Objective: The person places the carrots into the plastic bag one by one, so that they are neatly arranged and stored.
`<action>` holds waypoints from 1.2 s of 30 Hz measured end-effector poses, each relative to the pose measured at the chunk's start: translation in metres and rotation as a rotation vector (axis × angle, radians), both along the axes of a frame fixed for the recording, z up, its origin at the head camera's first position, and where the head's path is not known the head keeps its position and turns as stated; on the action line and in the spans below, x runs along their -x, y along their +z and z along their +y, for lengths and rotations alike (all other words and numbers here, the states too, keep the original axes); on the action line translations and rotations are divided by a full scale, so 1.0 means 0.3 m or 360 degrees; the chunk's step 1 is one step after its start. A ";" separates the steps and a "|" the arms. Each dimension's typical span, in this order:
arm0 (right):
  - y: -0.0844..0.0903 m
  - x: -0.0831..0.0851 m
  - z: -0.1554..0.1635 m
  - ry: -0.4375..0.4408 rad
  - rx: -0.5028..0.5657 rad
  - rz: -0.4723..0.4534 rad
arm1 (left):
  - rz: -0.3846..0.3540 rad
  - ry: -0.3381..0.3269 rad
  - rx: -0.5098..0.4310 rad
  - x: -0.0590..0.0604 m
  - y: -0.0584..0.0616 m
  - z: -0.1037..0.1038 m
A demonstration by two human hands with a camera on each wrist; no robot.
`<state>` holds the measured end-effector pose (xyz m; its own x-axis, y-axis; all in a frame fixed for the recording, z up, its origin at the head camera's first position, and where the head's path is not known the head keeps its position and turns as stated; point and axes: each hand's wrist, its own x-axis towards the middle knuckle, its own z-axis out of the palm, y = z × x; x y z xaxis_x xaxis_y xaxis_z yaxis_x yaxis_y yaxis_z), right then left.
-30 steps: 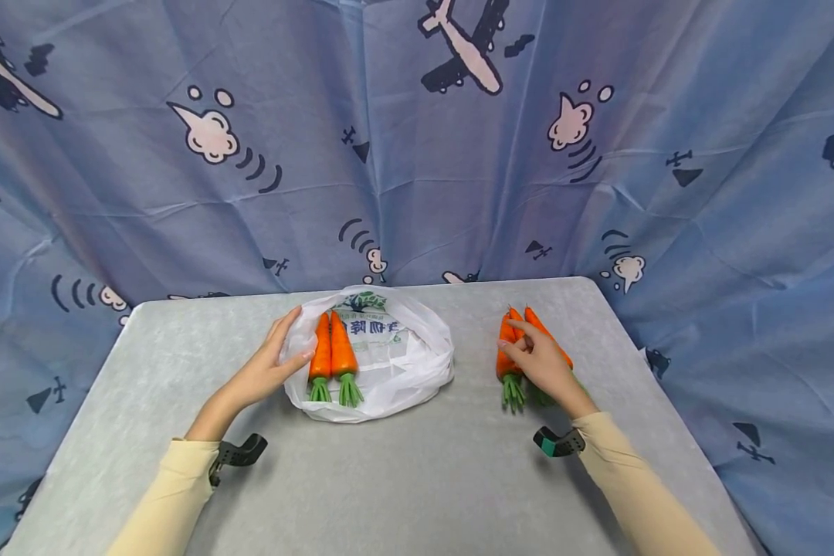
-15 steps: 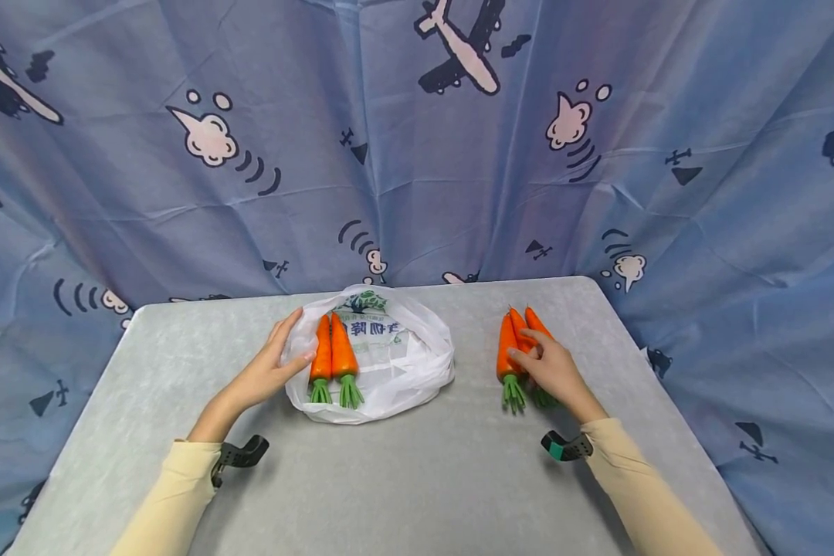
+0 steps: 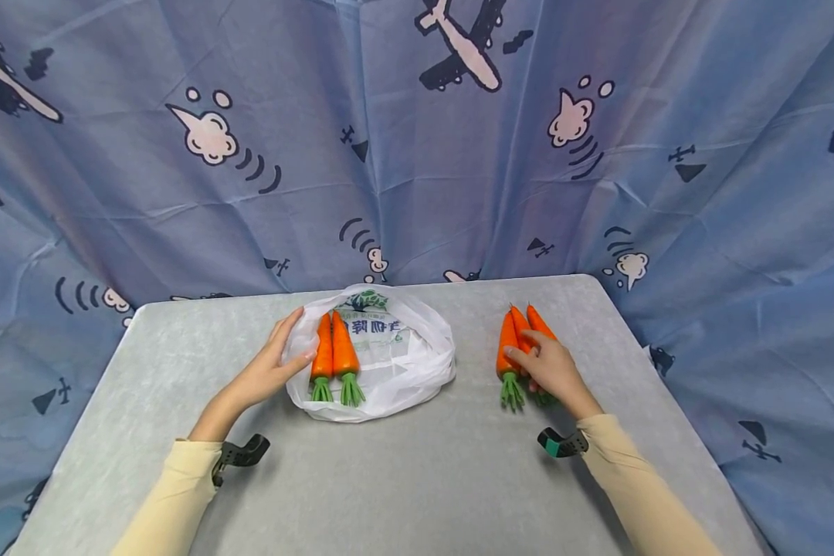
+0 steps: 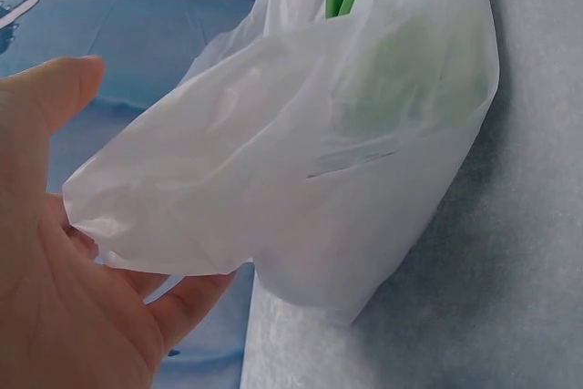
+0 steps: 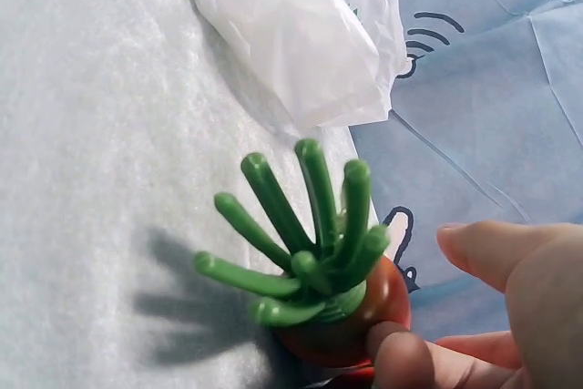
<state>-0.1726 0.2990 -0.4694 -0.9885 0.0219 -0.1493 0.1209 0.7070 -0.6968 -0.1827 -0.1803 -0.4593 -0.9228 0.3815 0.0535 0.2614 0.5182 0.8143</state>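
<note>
Two orange carrots (image 3: 344, 351) with green tops lie at the left side of a white plastic bag (image 3: 396, 386). My left hand (image 3: 267, 371), thumb and fingers spread, holds back the bag's left side; in the left wrist view its fingers pass behind the thin plastic. On the right, three carrots (image 3: 507, 340) lie close together, and my right hand (image 3: 554, 369) reaches over them. In the right wrist view, bent fingertips (image 5: 401, 357) touch the side of one carrot below its green stalks (image 5: 314, 252), while the thumb stands apart. My palm hides part of the right-hand carrots.
A pale grey table (image 3: 417, 479) carries everything. Behind and beside it hangs a blue curtain (image 3: 417, 154) printed with aeroplanes. Dark camera straps (image 3: 563, 442) hang below both wrists. The bag's opening faces me, with printing on its inner face.
My right hand has shifted slightly right and toward me, uncovering more of the left carrots of its group and covering more of the right one. The left hand and bag stay put.
</note>
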 end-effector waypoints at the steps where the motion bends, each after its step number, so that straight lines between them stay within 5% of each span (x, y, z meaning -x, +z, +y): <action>1: 0.000 0.002 -0.001 0.0003 -0.0002 -0.0003 | 0.0003 0.0000 0.0000 0.001 -0.001 -0.001; 36: 0.006 0.013 -0.063 0.0158 -0.0332 0.0018 | 0.0012 -0.0009 -0.0027 0.003 -0.013 -0.002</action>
<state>-0.1766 0.2802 -0.4676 -0.9890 -0.0462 -0.1405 0.0366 0.8440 -0.5351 -0.1835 -0.1808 -0.4632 -0.9203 0.3855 0.0669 0.2703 0.5029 0.8210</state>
